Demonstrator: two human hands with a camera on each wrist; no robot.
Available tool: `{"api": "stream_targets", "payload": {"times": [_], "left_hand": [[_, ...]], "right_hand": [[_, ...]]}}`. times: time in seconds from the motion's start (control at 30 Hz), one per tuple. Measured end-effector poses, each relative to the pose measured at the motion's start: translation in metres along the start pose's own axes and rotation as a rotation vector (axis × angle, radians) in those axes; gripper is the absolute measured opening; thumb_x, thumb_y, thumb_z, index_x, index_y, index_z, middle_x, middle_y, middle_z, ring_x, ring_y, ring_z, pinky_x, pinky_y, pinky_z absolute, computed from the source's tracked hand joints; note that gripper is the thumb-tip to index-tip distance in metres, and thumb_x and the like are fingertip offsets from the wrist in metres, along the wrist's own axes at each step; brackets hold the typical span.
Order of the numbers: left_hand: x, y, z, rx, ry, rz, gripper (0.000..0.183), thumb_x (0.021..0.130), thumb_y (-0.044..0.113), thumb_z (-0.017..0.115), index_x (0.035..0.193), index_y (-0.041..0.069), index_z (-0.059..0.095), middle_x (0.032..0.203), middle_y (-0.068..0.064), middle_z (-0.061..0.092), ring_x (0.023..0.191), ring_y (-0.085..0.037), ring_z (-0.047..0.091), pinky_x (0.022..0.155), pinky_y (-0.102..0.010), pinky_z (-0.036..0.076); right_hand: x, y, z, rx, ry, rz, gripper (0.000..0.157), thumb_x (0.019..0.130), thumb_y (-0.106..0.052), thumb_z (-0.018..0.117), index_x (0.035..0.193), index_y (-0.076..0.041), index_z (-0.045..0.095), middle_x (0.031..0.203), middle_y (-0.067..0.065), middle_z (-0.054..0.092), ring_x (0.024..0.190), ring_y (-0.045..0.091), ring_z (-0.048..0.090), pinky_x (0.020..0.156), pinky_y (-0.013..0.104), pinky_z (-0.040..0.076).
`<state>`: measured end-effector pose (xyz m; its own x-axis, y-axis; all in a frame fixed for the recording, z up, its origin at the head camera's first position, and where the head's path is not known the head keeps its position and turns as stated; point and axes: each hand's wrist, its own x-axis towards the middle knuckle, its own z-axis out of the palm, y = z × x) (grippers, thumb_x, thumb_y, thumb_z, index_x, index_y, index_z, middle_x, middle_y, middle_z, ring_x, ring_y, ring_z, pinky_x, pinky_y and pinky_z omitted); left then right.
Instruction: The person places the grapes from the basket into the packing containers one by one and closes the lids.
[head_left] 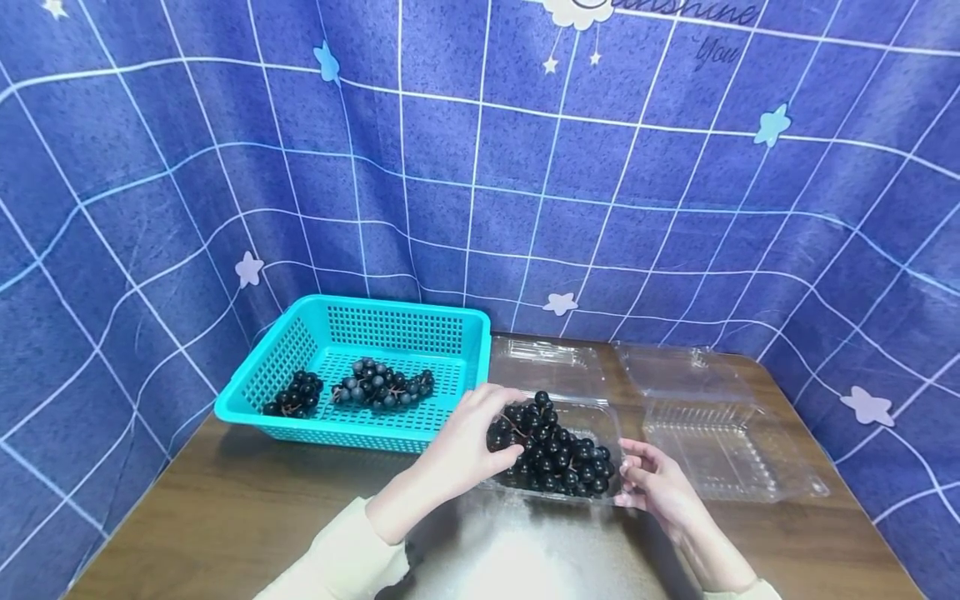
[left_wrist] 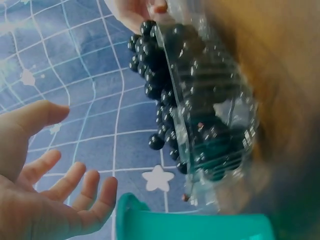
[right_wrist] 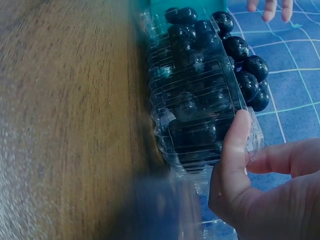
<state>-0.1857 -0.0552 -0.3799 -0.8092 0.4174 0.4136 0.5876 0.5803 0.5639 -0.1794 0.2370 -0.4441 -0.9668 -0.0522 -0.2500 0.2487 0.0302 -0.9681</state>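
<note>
Black grapes [head_left: 558,454] fill a clear plastic clamshell box [head_left: 611,417] on the table, some heaped above its rim. My left hand [head_left: 468,437] hovers beside the bunch at the box's left side. In the left wrist view, that left hand [left_wrist: 55,185] has its thumb and fingers spread apart, with a gap between them and the grapes [left_wrist: 155,85]. At the box's right edge, my right hand [head_left: 663,487] pinches the rim. The right wrist view shows the right hand's thumb and fingers [right_wrist: 235,145] on either side of the rim corner of the box [right_wrist: 200,110].
A turquoise basket [head_left: 352,433] stands at the left, holding a small grape bunch [head_left: 300,393] and a larger bunch [head_left: 382,385]. The filled box's lid [head_left: 551,367] lies open behind it. Another open clear box [head_left: 720,450] stands right. A blue gridded curtain [head_left: 525,183] hangs behind the wooden table [head_left: 225,508].
</note>
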Motion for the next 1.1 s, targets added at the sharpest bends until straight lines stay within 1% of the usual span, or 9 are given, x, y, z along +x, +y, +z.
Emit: {"api": "stream_targets", "payload": {"times": [0.1, 0.2, 0.27, 0.4, 0.6, 0.77, 0.87, 0.93, 1.1], "left_hand": [[-0.008, -0.001, -0.001, -0.111, 0.021, -0.056, 0.059, 0.075, 0.023, 0.077, 0.129, 0.025, 0.051, 0.124, 0.007, 0.051, 0.103, -0.012, 0.052, 0.084, -0.032, 0.049], [-0.014, -0.002, -0.002, -0.207, 0.049, -0.102, 0.059, 0.074, 0.021, 0.077, 0.127, 0.025, 0.052, 0.117, 0.009, 0.052, 0.1, -0.01, 0.052, 0.078, -0.03, 0.051], [-0.018, -0.003, -0.002, -0.261, 0.066, -0.122, 0.058, 0.074, 0.02, 0.078, 0.126, 0.026, 0.052, 0.113, 0.01, 0.053, 0.097, -0.011, 0.052, 0.074, -0.028, 0.052], [-0.026, -0.005, -0.001, -0.346, 0.088, -0.146, 0.058, 0.072, 0.018, 0.079, 0.123, 0.028, 0.053, 0.111, 0.009, 0.054, 0.095, -0.013, 0.053, 0.072, -0.028, 0.053], [-0.04, -0.007, 0.001, -0.462, 0.091, -0.196, 0.057, 0.072, 0.016, 0.079, 0.121, 0.029, 0.054, 0.114, 0.004, 0.055, 0.097, -0.018, 0.055, 0.072, -0.03, 0.055], [-0.051, -0.008, 0.003, -0.555, 0.061, -0.26, 0.056, 0.073, 0.016, 0.078, 0.121, 0.028, 0.053, 0.114, 0.001, 0.055, 0.099, -0.021, 0.056, 0.074, -0.029, 0.055], [-0.057, -0.009, 0.004, -0.622, 0.05, -0.315, 0.054, 0.073, 0.017, 0.078, 0.121, 0.024, 0.054, 0.114, -0.003, 0.055, 0.1, -0.026, 0.056, 0.076, -0.029, 0.055], [-0.062, -0.011, 0.004, -0.657, 0.045, -0.351, 0.052, 0.074, 0.015, 0.078, 0.12, 0.019, 0.055, 0.114, -0.009, 0.055, 0.1, -0.029, 0.057, 0.076, -0.029, 0.055], [-0.071, -0.017, 0.002, -0.801, 0.014, -0.476, 0.052, 0.077, 0.009, 0.073, 0.124, 0.004, 0.051, 0.117, -0.022, 0.052, 0.094, -0.026, 0.06, 0.071, -0.032, 0.056]], "right_hand": [[-0.001, -0.001, 0.001, -0.006, -0.009, -0.01, 0.057, 0.089, 0.007, 0.045, 0.14, 0.01, 0.023, 0.087, 0.0, 0.048, 0.068, 0.008, 0.048, 0.064, 0.029, 0.056], [-0.001, -0.001, 0.001, -0.002, -0.006, -0.012, 0.056, 0.089, 0.007, 0.045, 0.14, 0.009, 0.023, 0.087, 0.0, 0.048, 0.067, 0.008, 0.047, 0.065, 0.029, 0.056], [-0.001, -0.001, 0.002, 0.001, -0.005, -0.013, 0.056, 0.089, 0.006, 0.045, 0.141, 0.009, 0.023, 0.087, 0.0, 0.048, 0.067, 0.007, 0.047, 0.065, 0.029, 0.056], [-0.001, -0.001, 0.002, -0.002, 0.01, -0.009, 0.054, 0.089, 0.007, 0.044, 0.14, 0.008, 0.025, 0.088, 0.001, 0.049, 0.067, 0.007, 0.047, 0.065, 0.029, 0.056], [-0.002, 0.0, 0.003, -0.018, 0.032, -0.01, 0.054, 0.088, 0.008, 0.044, 0.14, 0.008, 0.027, 0.09, 0.003, 0.049, 0.069, 0.008, 0.049, 0.064, 0.029, 0.057], [-0.004, 0.002, 0.005, -0.023, 0.049, -0.018, 0.056, 0.085, 0.01, 0.044, 0.139, 0.007, 0.029, 0.089, 0.004, 0.048, 0.069, 0.009, 0.048, 0.063, 0.028, 0.057], [-0.004, 0.003, 0.006, -0.036, 0.058, -0.021, 0.055, 0.085, 0.01, 0.044, 0.138, 0.007, 0.03, 0.089, 0.004, 0.048, 0.068, 0.008, 0.048, 0.063, 0.028, 0.057], [-0.004, 0.002, 0.006, -0.039, 0.065, -0.017, 0.053, 0.086, 0.009, 0.043, 0.138, 0.007, 0.031, 0.089, 0.004, 0.048, 0.067, 0.008, 0.048, 0.063, 0.028, 0.057], [-0.004, 0.001, 0.006, -0.057, 0.061, -0.025, 0.051, 0.089, 0.008, 0.042, 0.139, 0.008, 0.03, 0.09, 0.004, 0.048, 0.068, 0.008, 0.048, 0.063, 0.028, 0.057]]}}
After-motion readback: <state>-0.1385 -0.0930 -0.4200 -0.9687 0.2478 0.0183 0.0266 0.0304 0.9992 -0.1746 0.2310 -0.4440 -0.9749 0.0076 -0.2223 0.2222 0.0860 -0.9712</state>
